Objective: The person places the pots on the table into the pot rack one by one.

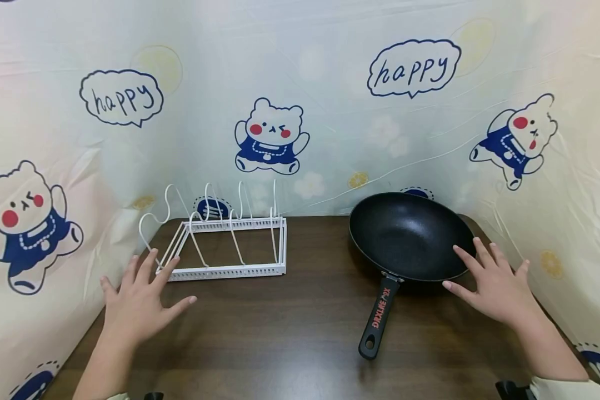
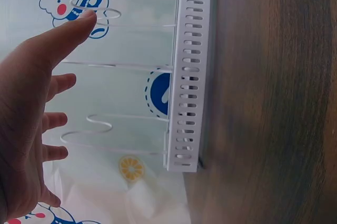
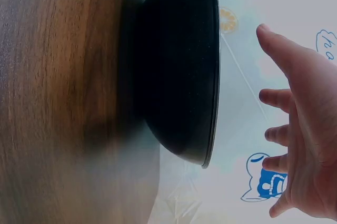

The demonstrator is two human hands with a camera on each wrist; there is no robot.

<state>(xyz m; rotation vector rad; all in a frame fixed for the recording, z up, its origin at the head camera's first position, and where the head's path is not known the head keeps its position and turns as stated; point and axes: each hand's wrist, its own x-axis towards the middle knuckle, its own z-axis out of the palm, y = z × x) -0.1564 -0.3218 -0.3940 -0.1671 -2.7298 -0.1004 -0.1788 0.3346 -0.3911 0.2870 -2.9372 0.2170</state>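
A black frying pan (image 1: 410,236) with a deep, rounded bowl stands on the brown table, its handle (image 1: 378,319) pointing toward the front and bearing red lettering. My right hand (image 1: 500,280), fingers spread, is over the pan's right rim in the head view; the right wrist view shows a gap between fingers and pan (image 3: 181,71). To the left sits a white rack (image 1: 230,271) with a slotted frame and several curved wire dividers. My left hand (image 1: 137,300) is spread in front of the rack's left corner, holding nothing, with the slotted side (image 2: 190,77) apart from its fingers.
The brown wooden table (image 1: 280,344) runs up to a pale cloth (image 1: 330,139) that hangs behind it and along both sides. Printed bears, speech bubbles and orange slices decorate the cloth. Between rack and pan lies a stretch of table top.
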